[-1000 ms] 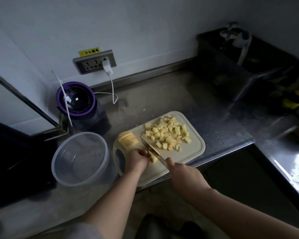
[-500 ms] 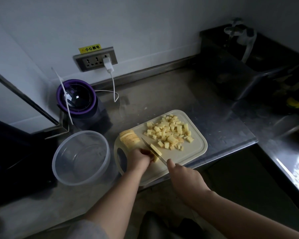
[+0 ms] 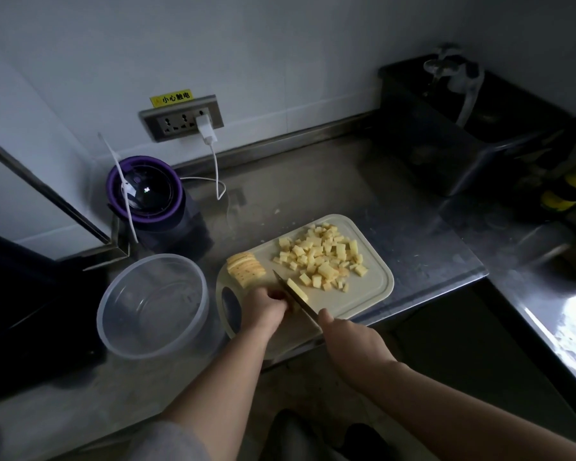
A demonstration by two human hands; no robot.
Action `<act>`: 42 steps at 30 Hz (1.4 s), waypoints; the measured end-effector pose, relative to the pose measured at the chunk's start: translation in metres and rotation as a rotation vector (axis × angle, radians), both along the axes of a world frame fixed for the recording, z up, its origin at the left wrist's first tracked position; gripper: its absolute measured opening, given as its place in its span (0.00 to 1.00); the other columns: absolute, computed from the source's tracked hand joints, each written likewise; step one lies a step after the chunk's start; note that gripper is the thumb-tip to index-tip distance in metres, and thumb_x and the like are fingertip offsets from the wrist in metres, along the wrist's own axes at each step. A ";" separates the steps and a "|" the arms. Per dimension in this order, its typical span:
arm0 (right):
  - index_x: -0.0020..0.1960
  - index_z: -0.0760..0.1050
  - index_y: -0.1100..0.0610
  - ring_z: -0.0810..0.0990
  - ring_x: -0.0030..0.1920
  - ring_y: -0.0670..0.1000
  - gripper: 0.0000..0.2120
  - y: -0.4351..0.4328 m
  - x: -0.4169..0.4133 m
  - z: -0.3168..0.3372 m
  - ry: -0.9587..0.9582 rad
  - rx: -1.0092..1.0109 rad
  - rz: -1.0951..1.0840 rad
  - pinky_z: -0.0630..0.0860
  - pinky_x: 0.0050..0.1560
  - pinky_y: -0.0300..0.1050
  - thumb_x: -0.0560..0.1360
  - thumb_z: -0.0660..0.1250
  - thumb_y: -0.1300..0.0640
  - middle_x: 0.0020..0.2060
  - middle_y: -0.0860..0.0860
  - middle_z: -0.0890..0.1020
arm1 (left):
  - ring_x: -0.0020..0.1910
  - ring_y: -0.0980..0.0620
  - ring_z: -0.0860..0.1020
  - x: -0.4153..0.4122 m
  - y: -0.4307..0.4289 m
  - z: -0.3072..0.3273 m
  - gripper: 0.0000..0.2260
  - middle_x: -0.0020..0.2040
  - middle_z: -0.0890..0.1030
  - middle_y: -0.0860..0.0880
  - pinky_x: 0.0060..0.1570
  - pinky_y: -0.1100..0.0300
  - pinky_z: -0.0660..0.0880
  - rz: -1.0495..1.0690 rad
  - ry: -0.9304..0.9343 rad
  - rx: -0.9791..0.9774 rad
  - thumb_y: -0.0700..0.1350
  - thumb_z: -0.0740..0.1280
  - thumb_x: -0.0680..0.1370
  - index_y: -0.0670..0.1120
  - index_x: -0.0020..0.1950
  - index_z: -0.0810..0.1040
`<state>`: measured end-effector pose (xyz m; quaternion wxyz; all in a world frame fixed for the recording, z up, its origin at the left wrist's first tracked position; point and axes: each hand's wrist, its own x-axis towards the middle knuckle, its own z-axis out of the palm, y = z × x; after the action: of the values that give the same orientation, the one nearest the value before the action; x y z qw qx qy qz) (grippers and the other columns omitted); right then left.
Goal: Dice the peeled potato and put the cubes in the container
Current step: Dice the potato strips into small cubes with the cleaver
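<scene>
Potato cubes point(image 3: 323, 257) are heaped on the far right part of the cutting board point(image 3: 369, 294). A stack of uncut slices point(image 3: 246, 269) sits at the board's left edge. The clear container point(image 3: 153, 304) stands on the counter point(image 3: 313, 194) just left of the board, with no cubes in it as far as I can tell. So which step is this, and what comes next? (posted by spud_noob)

Looks like mid-dice to me. Right hand point(image 3: 350, 341) is wrapped round the handle of the knife point(image 3: 308, 312), blade angled across the near part of the board. Left hand point(image 3: 263, 306) has its fingers curled, knuckles up, pinning a potato piece point(image 3: 296, 289) right against the blade. Most of that piece is hidden under the hand; only a pale strip shows on the far side of the blade.

I'd guess a bit over half the cutting is done and none of the transfer. Next move, imo: pull the curled fingertips back from the edge, feed the piece forward and chop again, then take on the slice stack. Only after that does everything get scooped into the container. It's close enough that tipping the board over its rim should work.

One worry: the light is dim, and I can't tell if those fingers are touching the blade or just beside it. Go slow. (reply from kitchen_lurker)
</scene>
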<state>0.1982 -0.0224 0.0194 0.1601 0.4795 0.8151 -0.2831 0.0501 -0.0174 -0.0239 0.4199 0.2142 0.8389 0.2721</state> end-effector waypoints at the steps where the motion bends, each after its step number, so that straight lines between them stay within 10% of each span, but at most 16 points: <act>1: 0.74 0.56 0.52 0.81 0.46 0.49 0.23 -0.001 0.002 0.003 0.014 0.003 -0.004 0.79 0.45 0.42 0.81 0.60 0.59 0.46 0.51 0.78 | 0.56 0.47 0.77 0.000 0.000 0.001 0.14 0.57 0.79 0.44 0.46 0.61 0.69 0.002 -0.007 -0.002 0.40 0.67 0.78 0.41 0.63 0.76; 7: 0.73 0.56 0.49 0.80 0.41 0.46 0.24 0.003 0.017 0.027 0.071 0.046 -0.016 0.81 0.41 0.42 0.80 0.59 0.60 0.43 0.48 0.76 | 0.49 0.50 0.80 0.000 0.001 0.002 0.05 0.42 0.81 0.49 0.41 0.64 0.74 -0.012 -0.069 0.006 0.39 0.68 0.77 0.47 0.42 0.76; 10: 0.74 0.54 0.49 0.78 0.37 0.45 0.26 0.014 0.022 0.032 0.077 0.094 -0.025 0.77 0.34 0.39 0.80 0.59 0.61 0.39 0.48 0.74 | 0.42 0.53 0.78 -0.009 0.000 0.004 0.05 0.42 0.81 0.48 0.34 0.66 0.73 -0.121 -0.028 0.023 0.39 0.66 0.78 0.48 0.44 0.76; 15: 0.74 0.55 0.49 0.79 0.37 0.46 0.26 0.020 0.024 0.032 0.080 0.107 0.020 0.77 0.33 0.39 0.80 0.61 0.59 0.41 0.49 0.76 | 0.48 0.52 0.78 -0.030 0.010 0.015 0.07 0.46 0.79 0.52 0.55 0.55 0.74 -0.343 0.323 0.128 0.38 0.66 0.76 0.51 0.44 0.75; 20: 0.72 0.57 0.50 0.81 0.42 0.48 0.23 0.006 0.018 0.024 0.076 0.089 0.037 0.79 0.40 0.41 0.80 0.60 0.60 0.44 0.50 0.78 | 0.49 0.51 0.80 -0.045 0.019 0.026 0.10 0.49 0.81 0.51 0.52 0.50 0.79 -0.253 0.251 0.192 0.36 0.64 0.77 0.52 0.45 0.76; 28: 0.73 0.57 0.54 0.81 0.43 0.50 0.23 -0.001 0.011 0.008 0.047 0.124 0.068 0.79 0.42 0.43 0.81 0.60 0.60 0.46 0.52 0.79 | 0.49 0.57 0.77 -0.043 0.019 0.044 0.10 0.48 0.79 0.56 0.47 0.63 0.72 -0.394 0.338 0.393 0.38 0.61 0.79 0.52 0.50 0.78; 42: 0.74 0.57 0.55 0.73 0.36 0.47 0.23 -0.002 0.006 0.002 0.043 0.158 0.098 0.69 0.33 0.38 0.81 0.60 0.60 0.42 0.51 0.74 | 0.50 0.50 0.74 -0.018 0.054 0.049 0.16 0.48 0.80 0.50 0.61 0.51 0.63 -1.231 0.585 -0.050 0.48 0.51 0.80 0.47 0.50 0.78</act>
<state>0.2044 -0.0248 0.0215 0.1178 0.4440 0.8605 -0.2203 0.0324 0.0362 0.0254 0.2590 0.7075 0.6490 -0.1050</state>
